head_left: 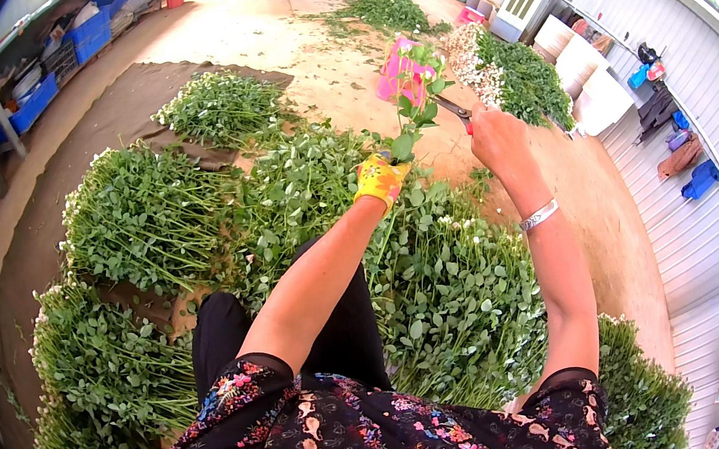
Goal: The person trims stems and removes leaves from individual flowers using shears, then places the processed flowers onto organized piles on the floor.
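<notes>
Hands: two, apart from each other, both to the right of the brown mat [100, 114], which serves as reference. The left hand [383, 181] wears a yellow patterned glove and is closed around a leafy stem [407, 113]; its fingertips are partly hidden. The stem stands roughly upright above the fist, right of the mat. The right hand [500, 142], ungloved, grips the shears [453, 108] by their red handles, blades directed at the stem's foliage. Whether the blades touch the stem, or are parted, cannot be told. A silver-coloured bracelet [540, 215] is worn on the right wrist.

Surroundings: bundles of white-tipped greens [137, 210] lie on the mat in several heaps. Loose greens [295, 192] adjoin its right side, beneath the left hand. A further leafy heap [462, 302] lies farther right of the mat, below the hands. Also right of the mat, beyond the stem, is a pink plastic article [398, 74], its exact kind unclear. Farther right again, a pile of white-headed flowers [523, 77] lies near the corrugated wall [702, 241]. Left of the mat, blue crates [89, 35] sit on a rack [1, 114].
</notes>
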`<state>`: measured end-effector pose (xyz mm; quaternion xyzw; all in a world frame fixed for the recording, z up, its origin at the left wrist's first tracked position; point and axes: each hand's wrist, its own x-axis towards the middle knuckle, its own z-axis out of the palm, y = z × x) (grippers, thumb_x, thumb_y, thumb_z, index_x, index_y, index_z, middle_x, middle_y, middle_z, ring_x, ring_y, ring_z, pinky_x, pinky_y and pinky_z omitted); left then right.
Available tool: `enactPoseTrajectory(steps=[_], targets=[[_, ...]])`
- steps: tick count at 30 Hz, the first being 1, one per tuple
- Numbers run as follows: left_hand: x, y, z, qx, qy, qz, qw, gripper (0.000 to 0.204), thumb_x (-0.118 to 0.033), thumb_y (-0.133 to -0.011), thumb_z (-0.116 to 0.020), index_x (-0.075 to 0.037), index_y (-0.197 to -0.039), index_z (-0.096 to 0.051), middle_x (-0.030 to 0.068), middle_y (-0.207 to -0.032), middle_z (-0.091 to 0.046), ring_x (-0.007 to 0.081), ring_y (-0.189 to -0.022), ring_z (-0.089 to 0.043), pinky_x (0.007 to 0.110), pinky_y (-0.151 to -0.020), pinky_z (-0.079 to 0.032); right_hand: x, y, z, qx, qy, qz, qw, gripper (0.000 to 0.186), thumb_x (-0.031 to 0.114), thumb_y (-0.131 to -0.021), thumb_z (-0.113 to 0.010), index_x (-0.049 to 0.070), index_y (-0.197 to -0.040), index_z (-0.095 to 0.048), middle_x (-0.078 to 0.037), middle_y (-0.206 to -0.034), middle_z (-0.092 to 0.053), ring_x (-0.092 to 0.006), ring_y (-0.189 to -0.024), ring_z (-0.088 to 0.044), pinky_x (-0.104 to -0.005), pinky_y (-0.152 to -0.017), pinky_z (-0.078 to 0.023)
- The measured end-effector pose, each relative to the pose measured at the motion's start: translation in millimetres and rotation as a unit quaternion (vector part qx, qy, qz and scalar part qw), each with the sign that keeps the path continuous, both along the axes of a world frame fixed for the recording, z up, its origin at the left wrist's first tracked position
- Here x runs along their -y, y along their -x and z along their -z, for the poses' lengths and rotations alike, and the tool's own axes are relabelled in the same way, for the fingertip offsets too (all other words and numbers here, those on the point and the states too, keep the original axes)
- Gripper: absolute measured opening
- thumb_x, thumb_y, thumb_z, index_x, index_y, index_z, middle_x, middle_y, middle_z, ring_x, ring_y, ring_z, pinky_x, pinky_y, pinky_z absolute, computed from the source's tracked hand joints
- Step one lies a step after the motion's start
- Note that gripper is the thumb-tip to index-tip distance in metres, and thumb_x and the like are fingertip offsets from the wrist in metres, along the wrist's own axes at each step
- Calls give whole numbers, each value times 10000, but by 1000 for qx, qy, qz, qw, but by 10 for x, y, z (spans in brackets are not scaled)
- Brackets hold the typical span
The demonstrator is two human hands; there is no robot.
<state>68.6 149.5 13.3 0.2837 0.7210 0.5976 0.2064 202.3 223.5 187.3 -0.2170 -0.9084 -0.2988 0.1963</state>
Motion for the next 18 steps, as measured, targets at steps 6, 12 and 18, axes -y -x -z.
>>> enactPoseTrajectory(steps=[6, 12, 18], targets=[[0, -129, -118, -58, 53, 46, 996, 425, -393, -797, -628, -16, -992, -656, 182, -910, -675, 338, -835, -638, 403, -759, -505, -187, 12, -17, 15, -17, -55, 998, 47, 38, -767, -537, 22, -749, -577, -189, -751, -634, -337, -677, -648, -432, -555, -506], [-82, 53, 109, -25, -31, 31, 999, 439, -439, -823, -584, -35, -965, -679, 161, -863, -681, 304, -787, -643, 393, -736, -498, -140, -13, -37, 17, 56, -48, 997, 154, 87, -837, -476, 44, -735, -582, -179, -761, -635, -344, -669, -623, -444, -548, -485], [-108, 71, 115, -134, 58, -18, 989, 469, -446, -770, -640, 7, -884, -675, 190, -884, -674, 326, -815, -639, 389, -743, -494, -6, -139, 270, 13, 279, 3, 960, 208, 163, -844, -494, -20, -821, -590, -262, -791, -614, -413, -782, -608, -489, -704, -468]])
